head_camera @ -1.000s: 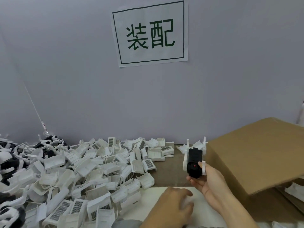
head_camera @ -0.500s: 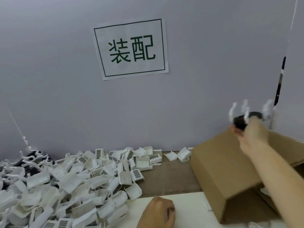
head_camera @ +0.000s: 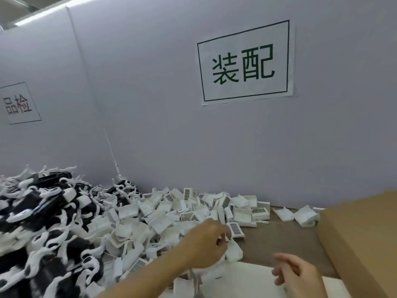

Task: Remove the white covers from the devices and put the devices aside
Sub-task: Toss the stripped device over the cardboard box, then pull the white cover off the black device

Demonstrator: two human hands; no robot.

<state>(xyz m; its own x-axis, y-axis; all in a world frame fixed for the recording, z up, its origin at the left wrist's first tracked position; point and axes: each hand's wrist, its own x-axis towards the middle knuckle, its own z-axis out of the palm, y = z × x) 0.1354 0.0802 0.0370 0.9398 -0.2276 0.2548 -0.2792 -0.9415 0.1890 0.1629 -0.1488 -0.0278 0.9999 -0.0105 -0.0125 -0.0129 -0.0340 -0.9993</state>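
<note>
The removed covers are white, many bearing black-and-white striped barcode labels. The heaped devices at left are black with white arms. The partition wall is pale lavender-grey. The larger paper sign is white with dark green characters and a dark border. The cardboard box is tan; the tabletop brown.

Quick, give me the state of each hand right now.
Left hand: fingers curled on a white cover at the edge of the pile.
Right hand: open, fingers loosely curled, holding nothing.
</note>
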